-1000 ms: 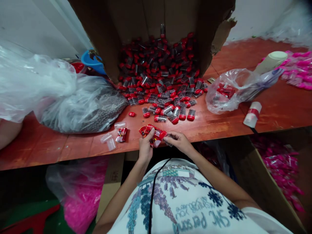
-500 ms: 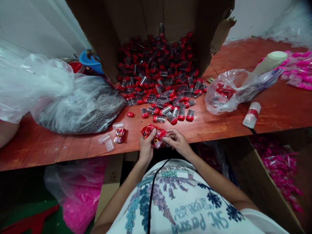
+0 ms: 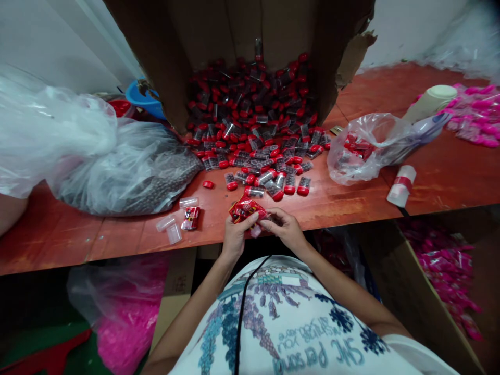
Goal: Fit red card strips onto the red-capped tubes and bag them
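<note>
My left hand is closed around a bunch of red printed labels at the front edge of the red wooden table. My right hand pinches a small clear tube right beside it, the fingers of both hands touching. A pile of red-capped clear tubes spills out of an open cardboard box just beyond my hands. A few empty clear tubes and one red label lie to the left of my hands.
A big clear plastic bag of dark small pieces fills the left of the table. A smaller bag with red-capped tubes, a cream roll and a taped roll sit to the right. Pink packets fill a box below.
My two hands have drawn slightly together and risen a little, with the red labels bunched tighter in my left hand. Everything else on the table stays put.
</note>
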`<state>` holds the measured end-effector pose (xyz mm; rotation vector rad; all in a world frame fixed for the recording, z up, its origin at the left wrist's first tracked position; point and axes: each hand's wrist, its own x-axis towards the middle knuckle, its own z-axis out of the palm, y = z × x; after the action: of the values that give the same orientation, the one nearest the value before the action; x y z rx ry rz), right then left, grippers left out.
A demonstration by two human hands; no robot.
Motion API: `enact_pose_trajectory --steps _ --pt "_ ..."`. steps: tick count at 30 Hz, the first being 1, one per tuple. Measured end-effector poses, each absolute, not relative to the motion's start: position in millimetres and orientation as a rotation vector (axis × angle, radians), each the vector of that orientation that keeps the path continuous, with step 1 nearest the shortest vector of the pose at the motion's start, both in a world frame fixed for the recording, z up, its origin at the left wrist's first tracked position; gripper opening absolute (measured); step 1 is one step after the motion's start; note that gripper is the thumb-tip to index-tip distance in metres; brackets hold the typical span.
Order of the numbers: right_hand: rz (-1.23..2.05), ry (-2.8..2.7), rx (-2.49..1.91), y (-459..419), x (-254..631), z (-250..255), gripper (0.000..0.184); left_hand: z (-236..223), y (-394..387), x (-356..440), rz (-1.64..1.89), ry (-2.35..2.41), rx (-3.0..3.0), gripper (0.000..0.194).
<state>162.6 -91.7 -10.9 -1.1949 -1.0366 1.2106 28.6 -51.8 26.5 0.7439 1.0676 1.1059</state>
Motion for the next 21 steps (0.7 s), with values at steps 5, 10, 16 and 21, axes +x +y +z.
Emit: enact_pose_trajectory --steps 5,10,16,21 --pt "1.112 -1.135 -1.284 -93.2 163.0 -11.8 0.030 20.9 -54.7 28.1 1.089 1.061 0.813 0.021" --pt "1.022 -1.197 -1.343 -95.0 164.5 -14.8 0.027 18.7 -54.5 27.5 1.013 1.097 0.872 0.027" --pt "1.054 -1.311 -1.315 -94.8 169.3 -10.4 0.031 19.7 -50.4 27.8 1.031 1.089 0.786 0.024" --pt "1.276 -1.084 -1.248 -97.2 165.1 -16.3 0.036 18.3 -51.8 29.0 1.039 1.124 0.853 0.031"
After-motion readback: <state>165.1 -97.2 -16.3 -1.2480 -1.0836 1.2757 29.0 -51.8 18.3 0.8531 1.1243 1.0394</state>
